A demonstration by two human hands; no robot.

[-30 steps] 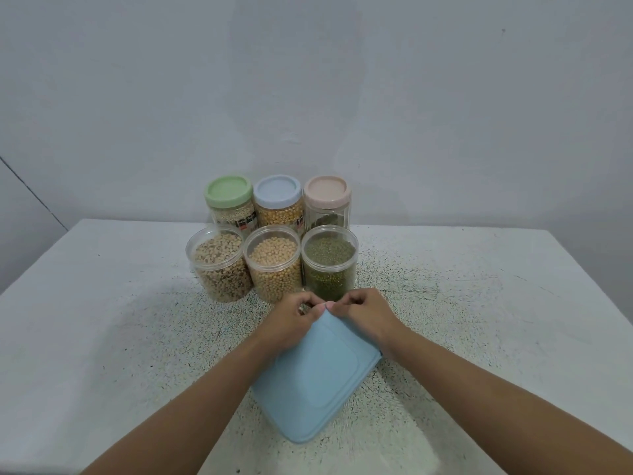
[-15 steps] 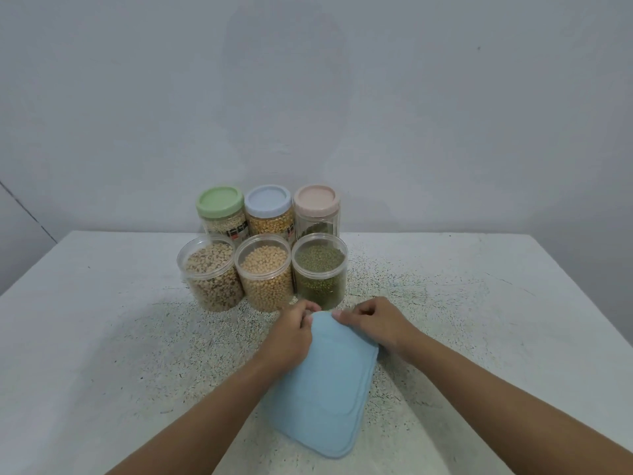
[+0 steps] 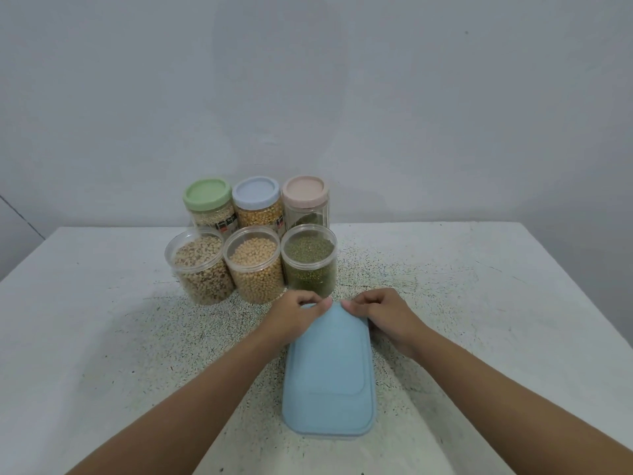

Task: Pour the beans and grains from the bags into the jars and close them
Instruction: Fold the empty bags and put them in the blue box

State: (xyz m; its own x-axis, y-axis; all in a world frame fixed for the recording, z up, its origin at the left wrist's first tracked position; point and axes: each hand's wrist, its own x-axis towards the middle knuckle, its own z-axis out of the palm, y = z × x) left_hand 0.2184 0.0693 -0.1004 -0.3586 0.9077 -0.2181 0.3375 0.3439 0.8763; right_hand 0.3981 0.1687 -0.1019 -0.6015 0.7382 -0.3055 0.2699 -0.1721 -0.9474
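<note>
Your left hand (image 3: pixel 297 315) and right hand (image 3: pixel 383 313) pinch the blue bag (image 3: pixel 329 368) at center frame; the jar labels (image 3: pixel 228 223) are unreadable.

A pale blue silicone bag (image 3: pixel 329 368) lies low in the frame on a white tabletop (image 3: pixel 102 337) speckled with dark flecks, while above centre stand clear jars with a pastel green lid (image 3: pixel 207 194), a light blue lid (image 3: pixel 257 192) and a pink lid (image 3: pixel 304 190), before a plain grey-white wall (image 3: pixel 411 97).
</note>
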